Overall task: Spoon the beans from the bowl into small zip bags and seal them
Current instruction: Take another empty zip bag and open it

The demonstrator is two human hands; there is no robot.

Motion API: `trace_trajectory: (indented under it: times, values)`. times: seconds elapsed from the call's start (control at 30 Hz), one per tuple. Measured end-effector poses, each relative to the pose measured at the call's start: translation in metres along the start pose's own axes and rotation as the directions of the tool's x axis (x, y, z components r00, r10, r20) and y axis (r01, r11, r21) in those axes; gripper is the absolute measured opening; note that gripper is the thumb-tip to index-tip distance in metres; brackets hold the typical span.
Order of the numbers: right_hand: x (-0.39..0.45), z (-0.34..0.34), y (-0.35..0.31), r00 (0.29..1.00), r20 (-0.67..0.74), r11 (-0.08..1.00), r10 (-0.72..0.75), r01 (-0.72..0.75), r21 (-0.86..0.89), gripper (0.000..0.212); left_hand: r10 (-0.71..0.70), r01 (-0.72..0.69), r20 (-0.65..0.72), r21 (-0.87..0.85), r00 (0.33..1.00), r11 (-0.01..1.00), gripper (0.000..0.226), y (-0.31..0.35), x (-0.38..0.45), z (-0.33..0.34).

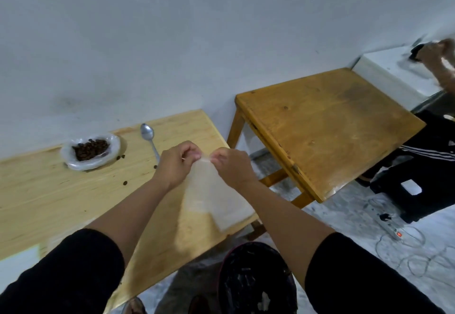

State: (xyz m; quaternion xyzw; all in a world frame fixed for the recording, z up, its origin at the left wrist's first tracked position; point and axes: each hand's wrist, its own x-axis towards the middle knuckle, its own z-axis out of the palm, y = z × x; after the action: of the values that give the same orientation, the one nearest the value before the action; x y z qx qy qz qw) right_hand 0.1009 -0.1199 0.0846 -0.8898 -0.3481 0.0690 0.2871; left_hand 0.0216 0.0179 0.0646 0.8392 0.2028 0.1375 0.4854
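Beans (90, 151) are heaped in the bowl (73, 163) at the left of the frame, on the pale table (37, 198), with a few strays scattered beside it. A spoon (149, 138) lies untouched just right of the bowl. At centre frame a clear bag (211, 195) is held up by its top edge: the left hand (176, 163) and the right hand (232, 167) each pinch the rim between thumb and fingertips. Judged from this, the mouth is being parted before filling. The two lips should be gripped separately and drawn apart gently, so that the zip track is not torn. Whether the mouth is already open cannot be told. The bag should then be brought near the bowl, so that spills are kept few.
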Motion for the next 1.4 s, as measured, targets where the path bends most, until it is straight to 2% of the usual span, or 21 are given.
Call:
trace_trajectory:
  times: [0.03,0.1,0.2,0.23,0.33,0.5,0.63,0.7,0.9,1.03,1.13,1.2,1.27,1.33,1.4]
  values:
    - [0.003,0.000,-0.009,0.998,-0.063,0.998,-0.011,0.015,0.065,0.022,-0.034,0.031,-0.077,-0.036,0.996,0.999,0.007,0.002,-0.002,-0.009]
    - [0.005,-0.001,-0.030,0.992,-0.122,0.979,0.007,0.018,0.202,0.015,-0.092,0.065,-0.235,-0.118,0.968,0.991,0.016,0.005,-0.007,-0.028]
    - [0.012,0.009,-0.065,0.992,-0.028,0.911,0.120,-0.099,0.400,0.005,-0.090,0.034,-0.441,-0.132,0.893,0.991,0.037,0.003,-0.017,-0.055]
    - [0.013,0.014,-0.078,0.990,0.003,0.866,0.143,-0.127,0.483,0.008,-0.096,0.032,-0.483,-0.141,0.870,0.990,0.040,0.001,-0.023,-0.064]
    - [0.012,0.024,-0.119,0.982,0.103,0.683,0.156,-0.182,0.707,0.005,-0.118,0.046,-0.537,-0.146,0.835,0.988,0.041,-0.007,-0.041,-0.089]
    - [0.011,0.052,-0.164,0.953,0.298,0.399,0.059,-0.296,0.867,0.009,-0.145,0.087,-0.650,-0.121,0.746,0.989,0.036,-0.020,-0.067,-0.131]
    - [0.015,0.073,-0.194,0.930,0.367,0.296,-0.032,-0.342,0.892,0.016,-0.204,0.085,-0.600,-0.220,0.774,0.972,0.029,-0.031,-0.078,-0.166]
    - [0.014,0.081,-0.206,0.924,0.376,0.281,-0.073,-0.343,0.897,0.018,-0.213,0.081,-0.572,-0.247,0.793,0.966,0.029,-0.037,-0.082,-0.179]
    - [0.012,0.101,-0.225,0.926,0.371,0.328,-0.072,-0.329,0.886,0.013,-0.232,0.081,-0.513,-0.300,0.826,0.950,0.028,-0.053,-0.092,-0.198]
    - [0.016,0.104,-0.232,0.934,0.334,0.461,-0.128,-0.242,0.854,0.019,-0.334,0.069,-0.455,-0.506,0.826,0.860,0.022,-0.051,-0.091,-0.206]
    - [0.021,0.103,-0.234,0.943,0.308,0.512,-0.126,-0.204,0.834,0.019,-0.382,0.057,-0.430,-0.600,0.818,0.798,0.025,-0.042,-0.090,-0.210]
    - [0.023,0.101,-0.235,0.950,0.284,0.573,-0.132,-0.161,0.804,0.018,-0.386,0.062,-0.443,-0.589,0.809,0.806,0.027,-0.039,-0.088,-0.211]
    - [0.026,0.099,-0.236,0.961,0.240,0.678,-0.139,-0.084,0.730,0.014,-0.374,0.075,-0.469,-0.541,0.800,0.838,0.025,-0.038,-0.086,-0.211]
    - [0.026,0.098,-0.238,0.979,0.155,0.768,-0.135,0.004,0.641,0.008,-0.357,0.081,-0.499,-0.492,0.790,0.867,0.031,-0.035,-0.084,-0.209]
    - [0.026,0.098,-0.240,0.987,0.036,0.814,-0.156,0.108,0.570,0.005,-0.336,0.078,-0.530,-0.450,0.778,0.890,0.032,-0.029,-0.082,-0.206]
